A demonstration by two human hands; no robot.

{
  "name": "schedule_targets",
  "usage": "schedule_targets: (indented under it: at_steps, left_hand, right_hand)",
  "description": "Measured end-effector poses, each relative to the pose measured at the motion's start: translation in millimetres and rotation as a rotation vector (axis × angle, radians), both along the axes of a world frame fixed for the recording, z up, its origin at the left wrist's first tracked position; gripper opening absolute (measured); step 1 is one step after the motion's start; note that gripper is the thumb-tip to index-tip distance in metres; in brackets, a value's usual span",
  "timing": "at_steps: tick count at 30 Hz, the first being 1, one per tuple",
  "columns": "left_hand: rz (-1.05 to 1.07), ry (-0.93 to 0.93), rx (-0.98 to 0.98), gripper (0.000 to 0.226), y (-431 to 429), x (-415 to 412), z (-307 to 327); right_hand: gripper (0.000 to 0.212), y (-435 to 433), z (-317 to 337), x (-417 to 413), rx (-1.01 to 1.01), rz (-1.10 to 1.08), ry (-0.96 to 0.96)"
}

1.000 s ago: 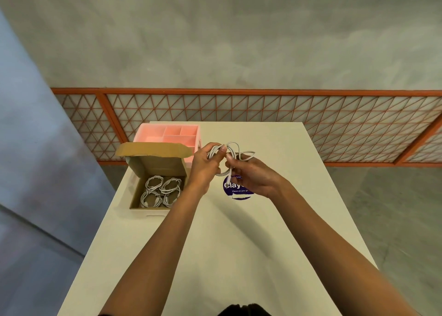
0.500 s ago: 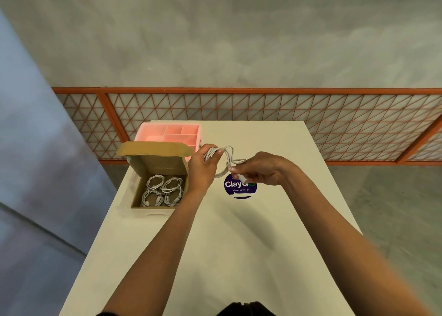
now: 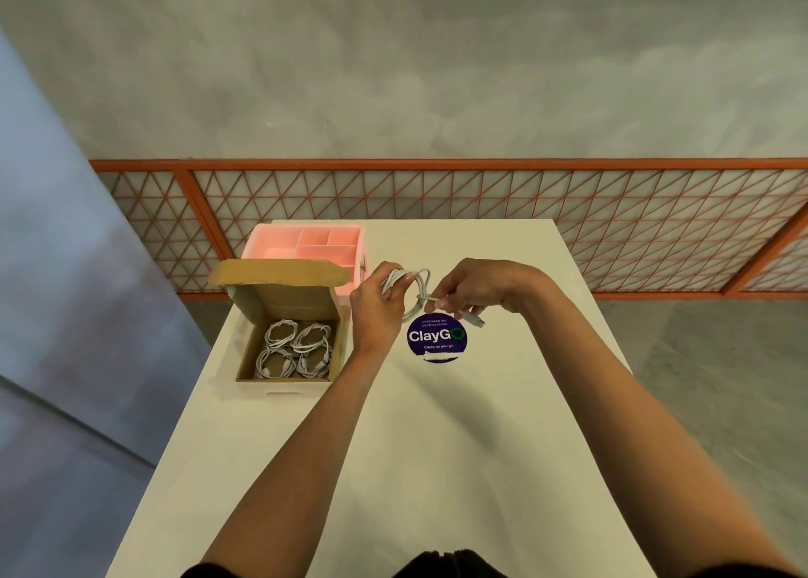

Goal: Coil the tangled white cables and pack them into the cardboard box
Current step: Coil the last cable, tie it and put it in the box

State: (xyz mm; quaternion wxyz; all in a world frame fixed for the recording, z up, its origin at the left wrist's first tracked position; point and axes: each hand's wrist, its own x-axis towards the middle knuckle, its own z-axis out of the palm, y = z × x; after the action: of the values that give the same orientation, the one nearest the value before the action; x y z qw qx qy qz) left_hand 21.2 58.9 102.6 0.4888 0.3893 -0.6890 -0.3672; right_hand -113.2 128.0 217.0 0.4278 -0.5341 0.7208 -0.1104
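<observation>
Above the far middle of the bench (image 3: 481, 446), a person's hands finish a coil of white cable (image 3: 425, 278), held in the air just right of the open box (image 3: 245, 352). The left hand (image 3: 378, 304) grips the gathered loops. The right hand (image 3: 476, 284) pinches the loose tail near its plug (image 3: 473, 318), which hangs over a round purple sticker (image 3: 437, 337). Four coils (image 3: 297, 348) already lie in the box, and a pink tray (image 3: 306, 241) stands behind it.

The step in hand looks to be the tie-off wrap. It is best done with the left grip kept firm so the loops cannot spring apart. The tail should be drawn snug round the bundle, not hard, and the plug tucked through before either hand lets go. The box floor looks nearly covered, so a small, flat coil would sit best.

Compared with a second ago, the right hand has swung out to the right, away from the left. The loops that splayed wide beyond the fingers are now drawn into one tight ring. The box, coils and tray lie as they did.
</observation>
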Motion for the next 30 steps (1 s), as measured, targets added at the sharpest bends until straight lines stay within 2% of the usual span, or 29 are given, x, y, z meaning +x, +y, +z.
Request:
schedule_targets:
  at_steps: [4, 12, 18, 27, 30]
  left_hand:
    - [0.055, -0.016, 0.036, 0.017, -6.2, 3.8, -0.7]
    - [0.065, -0.052, 0.071, 0.011, -11.5, 3.3, 1.0]
    - [0.076, -0.131, 0.066, 0.013, -8.5, 0.2, -6.7]
    - [0.063, -0.148, -0.029, 0.015, -8.4, 5.4, -8.0]
    - [0.066, -0.113, -0.033, 0.019, -3.1, 8.8, -14.9]
  right_hand:
    - [0.022, 2.2, -4.2, -3.9, -0.192, -0.023, -0.062]
    - [0.024, 9.7, -16.7, -7.0, -0.444, -0.019, -0.263]
    - [0.03, 8.5, -24.7, 0.4, -0.527, -0.111, -0.64]
    - [0.032, 4.8, -22.9, 2.9, -0.682, -0.31, -1.171]
    - [0.033, 5.0, -13.4, -1.5, -0.698, -0.353, -1.114]
